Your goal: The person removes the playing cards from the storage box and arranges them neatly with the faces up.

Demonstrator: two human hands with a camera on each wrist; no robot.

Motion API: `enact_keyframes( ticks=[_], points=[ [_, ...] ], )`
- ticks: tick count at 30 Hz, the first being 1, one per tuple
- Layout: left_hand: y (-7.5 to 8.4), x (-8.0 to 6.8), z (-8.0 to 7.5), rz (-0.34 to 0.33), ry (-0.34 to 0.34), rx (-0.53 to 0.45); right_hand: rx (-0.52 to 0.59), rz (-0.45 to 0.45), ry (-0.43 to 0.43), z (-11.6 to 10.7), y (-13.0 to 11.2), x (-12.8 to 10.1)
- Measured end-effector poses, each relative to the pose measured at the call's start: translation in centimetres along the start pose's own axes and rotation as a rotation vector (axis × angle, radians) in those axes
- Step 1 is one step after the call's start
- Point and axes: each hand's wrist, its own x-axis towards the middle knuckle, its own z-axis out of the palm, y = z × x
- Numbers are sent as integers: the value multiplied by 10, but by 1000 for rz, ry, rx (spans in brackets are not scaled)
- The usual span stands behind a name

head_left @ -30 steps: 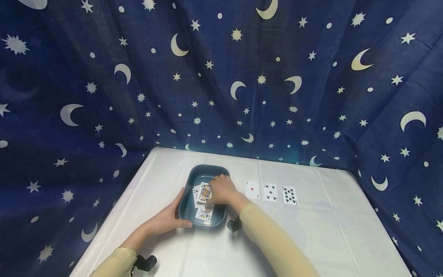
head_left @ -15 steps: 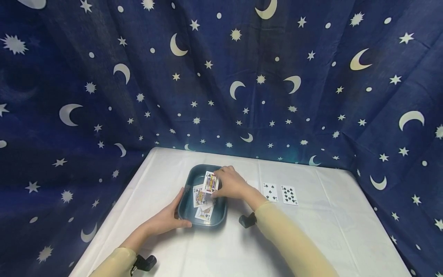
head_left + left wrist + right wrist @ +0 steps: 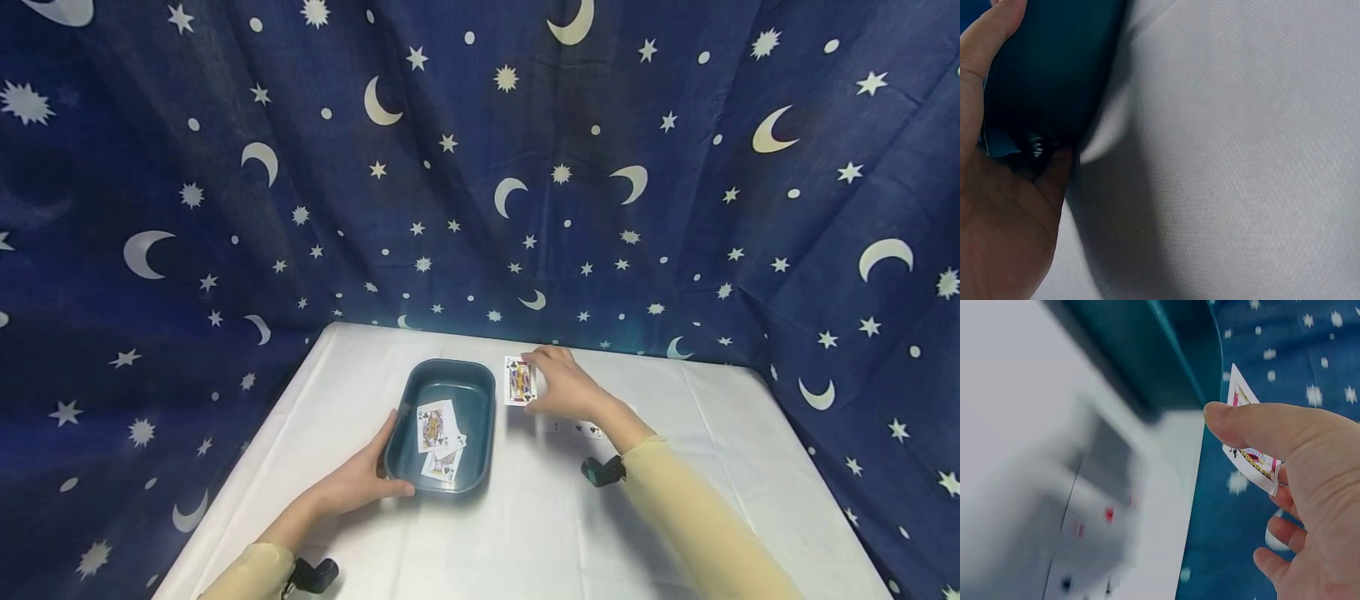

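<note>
A dark teal tray (image 3: 482, 392) sits on the white table and holds two face cards (image 3: 437, 427). My left hand (image 3: 358, 482) grips the tray's near left corner (image 3: 1047, 81), thumb along its front wall. My right hand (image 3: 564, 385) is raised to the right of the tray and pinches a face card (image 3: 519, 380) between thumb and fingers; the right wrist view shows this card (image 3: 1251, 456) under my thumb. Beneath that hand, a row of cards (image 3: 576, 428) lies face up on the table, partly hidden by my wrist.
The table (image 3: 525, 533) has a white cloth and ends at a dark blue curtain with moons and stars (image 3: 480, 167) at the back and on both sides. Blurred cards (image 3: 1094, 519) lie below my right hand in the right wrist view.
My right hand lifted a face card out of the tray and carried it right and away, over the row of cards. The left hand stayed on the tray.
</note>
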Motion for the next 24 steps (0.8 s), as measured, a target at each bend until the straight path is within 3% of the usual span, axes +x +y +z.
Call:
enact_keyframes(
  ticks=[9,24],
  points=[
    [0,1,1,-9,-3,-4,6,100,8,-17,51,-34],
    [4,-2,1,0,2,3,4,209,12,-26,102,-68]
  ],
)
